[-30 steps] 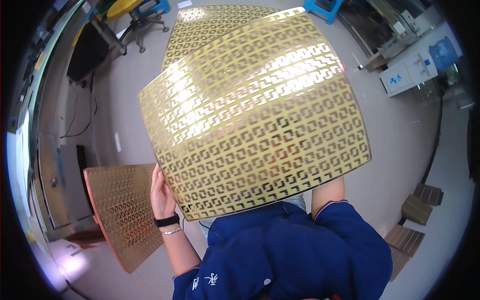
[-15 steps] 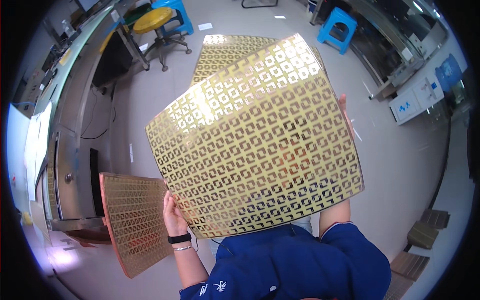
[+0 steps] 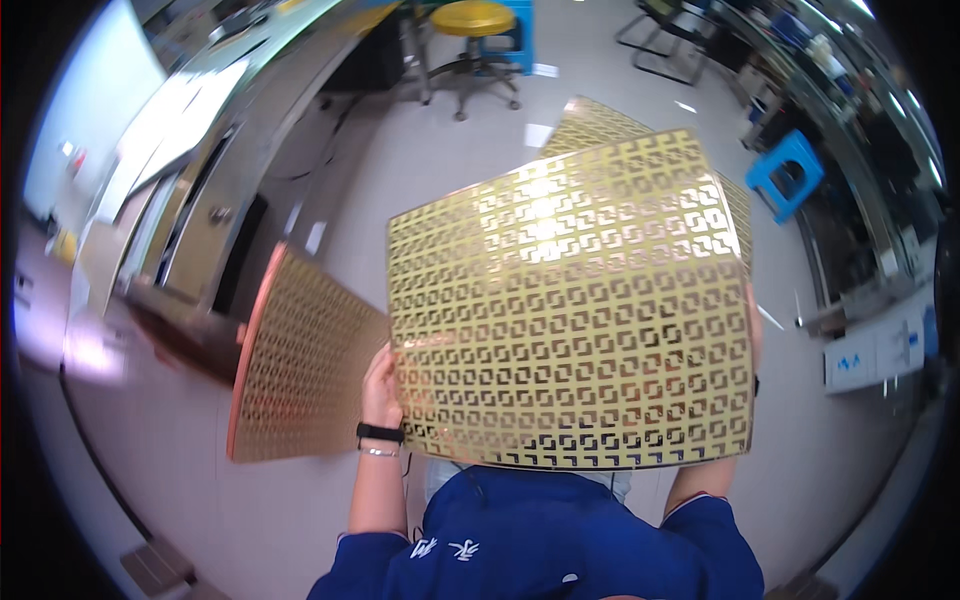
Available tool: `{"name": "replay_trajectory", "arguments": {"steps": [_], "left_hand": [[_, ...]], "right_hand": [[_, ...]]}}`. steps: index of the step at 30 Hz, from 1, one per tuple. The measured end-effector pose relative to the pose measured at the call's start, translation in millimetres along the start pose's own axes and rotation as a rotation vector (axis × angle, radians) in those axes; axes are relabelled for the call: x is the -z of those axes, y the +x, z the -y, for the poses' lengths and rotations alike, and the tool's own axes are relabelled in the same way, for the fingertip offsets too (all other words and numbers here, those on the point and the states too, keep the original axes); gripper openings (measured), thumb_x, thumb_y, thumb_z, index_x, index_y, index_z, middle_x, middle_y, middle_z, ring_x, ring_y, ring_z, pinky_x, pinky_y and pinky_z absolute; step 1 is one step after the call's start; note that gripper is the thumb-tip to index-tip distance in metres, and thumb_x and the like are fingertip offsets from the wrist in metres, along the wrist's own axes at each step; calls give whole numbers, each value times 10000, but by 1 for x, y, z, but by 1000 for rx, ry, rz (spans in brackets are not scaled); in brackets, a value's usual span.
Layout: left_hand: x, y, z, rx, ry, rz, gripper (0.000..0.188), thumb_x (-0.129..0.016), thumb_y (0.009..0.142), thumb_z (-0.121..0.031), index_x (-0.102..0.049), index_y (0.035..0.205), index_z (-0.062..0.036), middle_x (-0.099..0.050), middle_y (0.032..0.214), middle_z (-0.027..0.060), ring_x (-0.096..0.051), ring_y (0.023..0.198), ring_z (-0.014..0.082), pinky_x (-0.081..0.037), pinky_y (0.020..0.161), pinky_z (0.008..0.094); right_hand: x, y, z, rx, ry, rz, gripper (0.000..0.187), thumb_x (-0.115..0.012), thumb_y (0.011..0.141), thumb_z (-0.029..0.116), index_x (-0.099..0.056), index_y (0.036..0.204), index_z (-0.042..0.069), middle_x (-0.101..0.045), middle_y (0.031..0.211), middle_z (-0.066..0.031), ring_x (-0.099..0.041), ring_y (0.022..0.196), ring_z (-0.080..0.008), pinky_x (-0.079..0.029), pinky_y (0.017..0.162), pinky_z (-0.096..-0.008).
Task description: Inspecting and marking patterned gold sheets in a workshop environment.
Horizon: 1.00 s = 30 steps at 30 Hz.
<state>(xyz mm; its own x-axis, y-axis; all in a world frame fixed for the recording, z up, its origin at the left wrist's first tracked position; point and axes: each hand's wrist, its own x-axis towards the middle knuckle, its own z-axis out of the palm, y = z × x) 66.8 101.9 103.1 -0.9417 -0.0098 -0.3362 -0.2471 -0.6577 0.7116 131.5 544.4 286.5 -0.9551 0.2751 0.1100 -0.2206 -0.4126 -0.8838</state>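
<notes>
A large yellow-green panel [image 3: 570, 340], covered in rows of shiny metallic angular shapes like a printed circuit panel, is raised before me and tilted. My left hand [image 3: 381, 388], with a black band and a bracelet on the wrist, grips its left edge. Most of my right hand [image 3: 755, 325] is hidden behind the right edge, where only a sliver of it shows. Beyond the raised panel, more patterned panel [image 3: 595, 128] sticks out at the top and right. To the left stands a stack of like panels [image 3: 310, 370] with a pinkish edge, partly covered by my hand.
A workbench [image 3: 270, 110] with a metal side runs along the left. Farther off are a round yellow stool [image 3: 472, 18], a blue plastic stool [image 3: 787, 175] and a black-framed chair [image 3: 665, 40]. A white cabinet [image 3: 875, 345] stands at the right. Grey floor [image 3: 310, 520] lies below.
The view has turned left, so the room has shifted rightward. The held panel has come closer to level and sits farther right in view. Both hands stay at its sides.
</notes>
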Motion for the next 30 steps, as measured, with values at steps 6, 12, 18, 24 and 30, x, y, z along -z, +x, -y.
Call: {"name": "replay_trajectory", "arguments": {"steps": [6,12,18,24,30], "left_hand": [[1,-29,-15,-18,-107,-25,319,-403,945,-123,-500,1204,37,-566,1195,115,-535,1102,188,-425,950,315],[70,-40,2,-34,196,-308,423,-464,912,-93,-388,1301,52,-467,1301,148,-453,1195,228,-359,1004,317],[147,-61,70,-107,505,-671,546,-477,894,-91,-262,1383,22,-314,1416,168,-338,1289,274,-271,1062,338],[132,-98,73,190,-474,-799,509,-430,934,-296,-327,1354,-29,-351,1393,166,-368,1263,300,-282,1056,426],[193,-106,107,-8,-825,-669,587,-265,944,-459,-377,1330,-32,-384,1377,190,-379,1253,340,-259,1067,452]], "right_hand": [[-8,30,16,-240,-97,95,422,-430,936,211,-413,1271,-44,-557,1148,-188,-601,996,-212,-533,828,-317],[-104,56,-33,-460,-91,267,350,-479,860,43,-477,1191,-73,-610,1073,-170,-644,863,-195,-541,752,-296],[-164,46,-135,-588,-88,399,317,-437,871,4,-480,1181,-49,-582,1117,-149,-586,992,-215,-486,852,-321],[-208,5,-206,-651,-120,331,236,-476,826,-45,-493,1058,-6,-578,1020,-108,-579,893,-199,-482,790,-308],[-223,-48,-266,-590,-192,450,188,-506,851,9,-457,1032,15,-559,993,-74,-557,841,-160,-502,712,-313]]}}
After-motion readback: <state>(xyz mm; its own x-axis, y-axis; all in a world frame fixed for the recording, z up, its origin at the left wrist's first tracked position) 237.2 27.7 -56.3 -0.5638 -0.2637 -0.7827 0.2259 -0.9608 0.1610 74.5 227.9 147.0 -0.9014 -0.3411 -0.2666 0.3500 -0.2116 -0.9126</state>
